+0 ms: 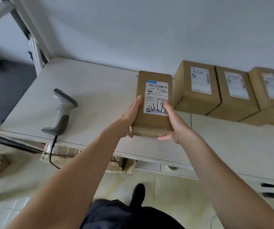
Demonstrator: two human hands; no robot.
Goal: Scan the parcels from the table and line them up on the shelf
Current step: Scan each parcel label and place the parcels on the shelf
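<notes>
Soft, even daylight with faint shadows. Wide-angle bending curves the pale shelf [100, 90] edge. Motion blur smears the far-right brown cardboard box [271, 95] and the frame's left margin; centre stays sharp.

The held parcel [152, 103] carries a white shipping label [157, 97] with a blue band at its top, barcodes, and a printed line that seems to read "801E M1 A40A" beside Chinese characters. A black handwritten scrawl crosses its lower part. Labels on the three shelved parcels [199, 86] are too blurred to read.
</notes>
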